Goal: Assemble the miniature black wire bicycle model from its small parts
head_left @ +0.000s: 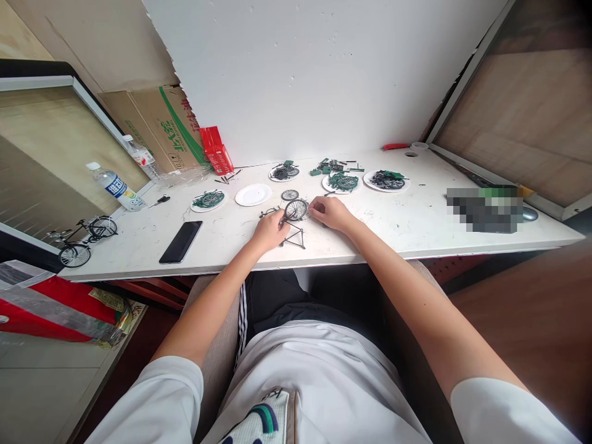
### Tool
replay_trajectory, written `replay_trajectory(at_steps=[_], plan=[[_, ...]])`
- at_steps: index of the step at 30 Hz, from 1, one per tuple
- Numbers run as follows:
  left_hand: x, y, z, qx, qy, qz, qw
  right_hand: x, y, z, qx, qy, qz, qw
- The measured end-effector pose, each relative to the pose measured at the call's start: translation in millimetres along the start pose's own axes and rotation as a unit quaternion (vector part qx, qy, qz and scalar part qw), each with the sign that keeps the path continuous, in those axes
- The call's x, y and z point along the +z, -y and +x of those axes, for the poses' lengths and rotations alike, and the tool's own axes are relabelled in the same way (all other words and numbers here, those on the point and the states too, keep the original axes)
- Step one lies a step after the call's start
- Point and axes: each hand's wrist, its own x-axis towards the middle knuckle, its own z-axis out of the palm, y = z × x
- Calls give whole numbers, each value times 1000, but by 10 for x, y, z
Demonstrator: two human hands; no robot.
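Observation:
My left hand (271,232) is closed around part of a small black model bicycle. A spoked wheel (296,210) stands raised at its fingertips, and a thin dark bicycle frame (302,238) sticks out below the fingers. Just right of the wheel, my right hand (331,213) has its fingers pinched together beside the rim; whatever lies between them is too small to make out. Another loose wheel (290,195) lies flat on the table behind the hands. Thin dark parts show behind my left hand, partly covered by it.
On the white table (222,237) are a black phone (180,242), a finished model bicycle (83,240), and an empty paper plate (253,195). Several plates hold green and black parts, like this one (342,182). Bottles, a red box (216,151) and a carton stand back left.

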Motion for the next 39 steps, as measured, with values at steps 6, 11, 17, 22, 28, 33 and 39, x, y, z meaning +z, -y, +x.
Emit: replay_trajectory(at_steps=[6, 11, 17, 22, 28, 33, 39], plan=[[5, 8, 3, -1, 0, 4, 1000, 4, -8, 3, 1, -1, -5, 1000], [3, 5, 3, 3, -2, 0, 1000, 1, -4, 1, -1, -1, -7, 1000], [-1, 3, 4, 1, 3, 4, 1000, -2, -4, -5, -7, -3, -4, 1000], [-6, 5, 4, 4, 0, -3, 1000, 2, -3, -3, -4, -3, -4, 1000], [-18, -16, -1, -7, 7, -2, 1000, 5, -9, 3, -2, -1, -7, 1000], [-21, -23, -4, -7, 7, -7, 1000, 3, -12, 2, -2, -2, -7, 1000], [-24, -23, -5, -2, 3, -14, 1000, 0, -5, 0, -3, -3, -6, 1000]])
